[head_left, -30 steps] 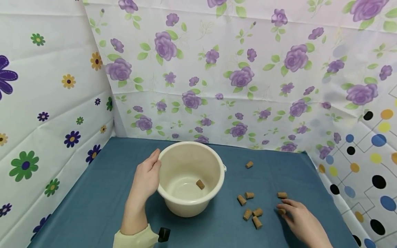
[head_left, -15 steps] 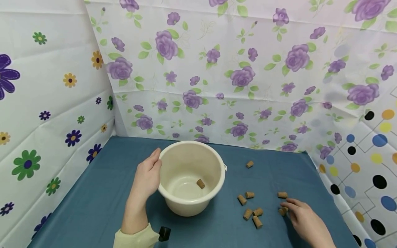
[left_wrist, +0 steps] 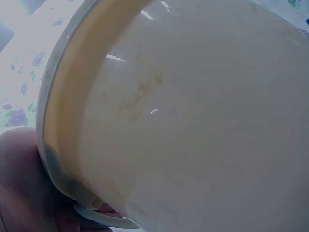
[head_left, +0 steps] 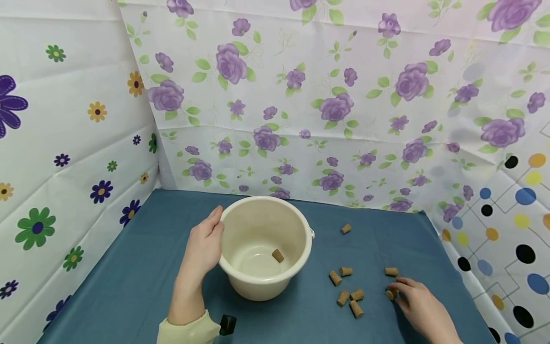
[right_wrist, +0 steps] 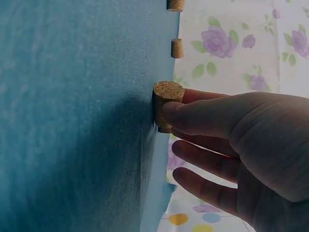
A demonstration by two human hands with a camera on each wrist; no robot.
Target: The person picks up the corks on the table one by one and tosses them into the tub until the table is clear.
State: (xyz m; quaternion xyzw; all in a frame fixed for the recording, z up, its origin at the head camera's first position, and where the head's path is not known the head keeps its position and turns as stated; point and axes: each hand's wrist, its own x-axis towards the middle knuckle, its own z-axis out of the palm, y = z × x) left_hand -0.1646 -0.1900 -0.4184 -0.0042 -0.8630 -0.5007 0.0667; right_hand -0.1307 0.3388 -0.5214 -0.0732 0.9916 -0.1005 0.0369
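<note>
A cream plastic bucket [head_left: 263,239] stands in the middle of the head view, with one cork stopper [head_left: 278,255] lying inside near the bottom. My left hand [head_left: 205,248] grips the bucket's left rim; in the left wrist view the bucket's outer wall [left_wrist: 193,121] fills most of the picture. At the right, my right hand [head_left: 418,306] pinches a cork [right_wrist: 166,104] between thumb and forefinger, right at the cloth, while the other fingers [right_wrist: 205,188] stay spread. Another cork [head_left: 391,271] lies just beyond that hand.
Several loose corks [head_left: 356,308] lie between bucket and right hand, and a single cork [head_left: 345,229] sits farther back. Blue cloth [head_left: 172,224] covers the table. Floral sheets [head_left: 275,110] hang behind and at both sides. A small black object [head_left: 227,325] shows by the left sleeve.
The cork at my right hand has shifted slightly, and the thumb and forefinger have come in around it. Left hand and bucket hold the same place.
</note>
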